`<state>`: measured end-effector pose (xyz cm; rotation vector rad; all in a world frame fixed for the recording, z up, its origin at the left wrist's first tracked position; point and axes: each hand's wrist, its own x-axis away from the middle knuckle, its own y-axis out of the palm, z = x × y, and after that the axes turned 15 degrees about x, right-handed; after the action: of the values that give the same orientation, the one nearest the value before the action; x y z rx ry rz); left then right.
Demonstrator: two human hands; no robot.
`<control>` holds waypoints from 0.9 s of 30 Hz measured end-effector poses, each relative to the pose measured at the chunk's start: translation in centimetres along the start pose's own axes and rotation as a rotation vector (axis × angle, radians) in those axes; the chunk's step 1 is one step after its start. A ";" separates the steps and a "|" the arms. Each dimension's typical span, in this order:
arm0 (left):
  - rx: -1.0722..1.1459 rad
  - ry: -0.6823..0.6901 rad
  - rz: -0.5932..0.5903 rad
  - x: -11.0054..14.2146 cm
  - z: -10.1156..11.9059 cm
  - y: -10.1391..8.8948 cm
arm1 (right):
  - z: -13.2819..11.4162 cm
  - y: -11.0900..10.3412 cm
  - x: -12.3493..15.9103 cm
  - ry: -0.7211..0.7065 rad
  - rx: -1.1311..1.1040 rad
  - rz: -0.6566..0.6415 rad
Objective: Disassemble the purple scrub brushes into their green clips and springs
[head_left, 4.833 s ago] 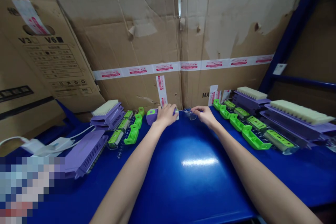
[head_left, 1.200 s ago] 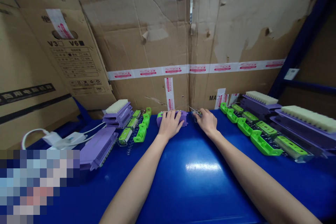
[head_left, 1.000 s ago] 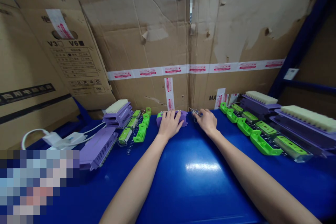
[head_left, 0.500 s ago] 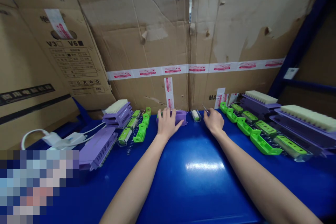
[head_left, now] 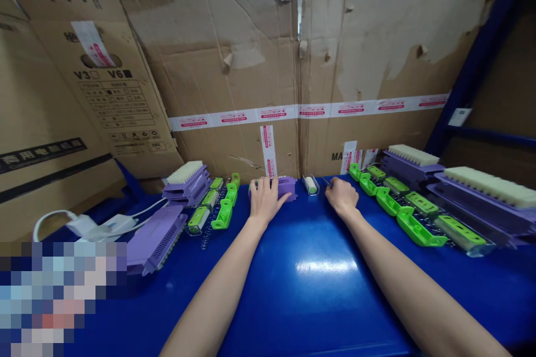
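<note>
At the back middle of the blue table, my left hand (head_left: 263,201) lies over a purple slotted plastic piece (head_left: 288,187), fingers across its top and thumb along the near side. That hand hides much of the piece. Farther right, my right hand (head_left: 342,196) is closed with its knuckles up, near the table. A thin, pointed metal thing (head_left: 326,180) pokes out from its fingers; what kind of tool it is cannot be made out. Between my hands stands a small clear plastic box (head_left: 311,186) with a white and green part inside.
Purple plastic bodies with cream bristle blocks (head_left: 492,185) stand at the right, more purple bodies (head_left: 157,234) at the left. Rows of green clips (head_left: 419,227), green-topped clear boxes (head_left: 197,220) and springs lie alongside. A white plug and cable (head_left: 90,225) sit far left. Cardboard (head_left: 226,78) walls the back.
The thin metal thing at my right hand pointed up and left before; now it lies lower and less of it shows. My left hand stays on the purple piece. The view has shifted slightly.
</note>
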<state>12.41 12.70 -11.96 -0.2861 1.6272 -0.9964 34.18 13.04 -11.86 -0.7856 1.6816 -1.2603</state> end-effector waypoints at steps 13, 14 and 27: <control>0.032 0.080 0.008 0.0 0.1 -0.1 | -0.7 -0.9 0.4 -0.170 0.011 0.340; 0.033 0.086 0.006 0.0 0.1 0.0 | -0.9 -0.9 0.4 -0.204 0.016 0.349; 0.031 0.129 -0.033 0.0 0.2 -0.4 | -2.1 -0.7 1.1 -0.431 0.070 0.374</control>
<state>12.51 12.36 -11.66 -0.2325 1.7266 -1.0831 31.83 12.68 -11.24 -0.6116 1.3459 -0.8168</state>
